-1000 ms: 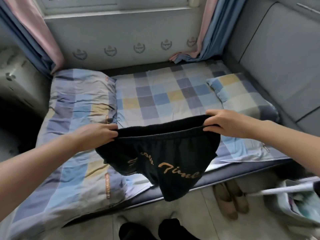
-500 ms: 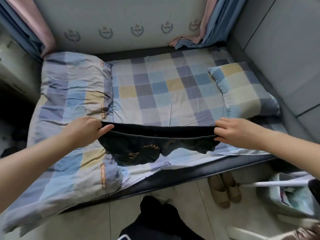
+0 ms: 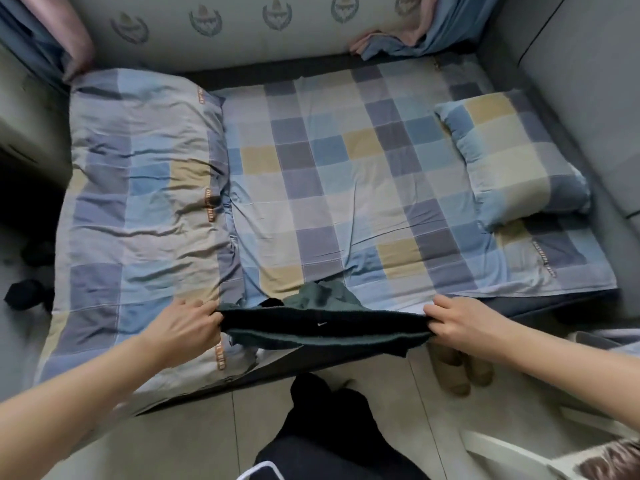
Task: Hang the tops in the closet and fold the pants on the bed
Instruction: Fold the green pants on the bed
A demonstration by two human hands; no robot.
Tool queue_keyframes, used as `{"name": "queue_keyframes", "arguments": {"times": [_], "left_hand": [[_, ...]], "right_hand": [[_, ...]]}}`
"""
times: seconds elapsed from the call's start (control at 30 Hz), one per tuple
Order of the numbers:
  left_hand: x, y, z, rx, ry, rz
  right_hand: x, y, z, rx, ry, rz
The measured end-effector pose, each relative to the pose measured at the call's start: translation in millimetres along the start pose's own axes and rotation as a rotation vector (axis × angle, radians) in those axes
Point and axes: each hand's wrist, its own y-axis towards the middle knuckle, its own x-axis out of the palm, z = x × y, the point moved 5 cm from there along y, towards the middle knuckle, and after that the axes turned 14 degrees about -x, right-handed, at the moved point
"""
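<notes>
Dark shorts are stretched by the waistband over the bed's front edge. My left hand grips the waistband's left end and my right hand grips its right end. Part of the fabric bunches on the checked sheet just beyond the waistband; the legs and the gold lettering are hidden. The bed fills the middle of the view.
A folded checked quilt lies on the bed's left, a checked pillow at the right. A grey padded headboard runs along the right. Slippers sit on the tiled floor below. My dark-trousered legs stand at the bed's edge.
Both hands have lowered the shorts from hanging in the air down onto the bed's front edge. The view has tilted downward and closer to the bed.
</notes>
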Motion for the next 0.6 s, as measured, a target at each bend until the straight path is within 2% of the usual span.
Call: {"name": "queue_keyframes", "arguments": {"times": [0.1,0.17,0.23,0.33,0.4,0.5,0.6], "left_hand": [[4.7,8.3,-11.2,0.013,-0.035,-0.069],[2.4,20.5,-17.3,-0.070,-0.188,-0.121],[-10.0,34.1,-19.3,-0.111,-0.353,-0.027],[-30.7,54.7,-19.6,-0.183,-0.470,0.103],[-42.5,67.2,-18.7,-0.272,-0.559,0.152],[-56.4,86.6,-21.8,-0.489,-0.857,0.139],[-78.8,99.0,-13.8,-0.573,-1.080,0.171]], "right_hand": [[-3.2,-0.3,18.9,0.196,0.021,0.035],[-10.3,-1.6,36.2,0.367,0.034,0.098],[-19.8,-2.6,53.0,0.492,0.017,0.155],[-27.2,-9.6,75.6,0.566,0.043,0.195],[-27.6,-18.9,94.6,0.663,0.207,0.238],[-25.5,-37.5,128.7,0.730,0.545,0.354],[-36.3,-56.0,165.9,0.767,0.766,0.499]]}}
